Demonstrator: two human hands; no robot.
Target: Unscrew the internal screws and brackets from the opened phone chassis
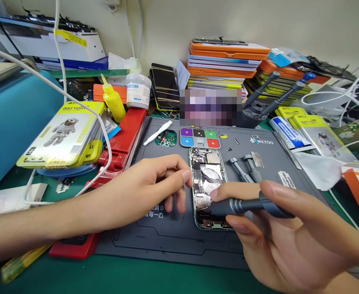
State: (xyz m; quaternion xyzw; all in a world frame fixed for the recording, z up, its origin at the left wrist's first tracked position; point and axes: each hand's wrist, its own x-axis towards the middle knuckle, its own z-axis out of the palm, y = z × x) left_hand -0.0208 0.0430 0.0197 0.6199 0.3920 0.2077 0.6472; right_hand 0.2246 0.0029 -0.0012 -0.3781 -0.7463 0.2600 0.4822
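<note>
An opened phone lies on the dark grey mat, its inner parts showing. My right hand grips a dark grey screwdriver between thumb and fingers, over the phone's lower half; the driver's tip is hidden. My left hand rests at the phone's left edge, fingers loosely curled and partly apart, with nothing seen in them. Right of the phone lie two more screwdrivers. A tray with coloured squares sits just behind the phone, beside a white pry tool and small parts.
Yellow battery boxes and a red clamp-like tool stand at the left. Behind are a white paste jar, a yellow bottle, stacked orange boxes and a screwdriver holder. A white cable loops above my left forearm.
</note>
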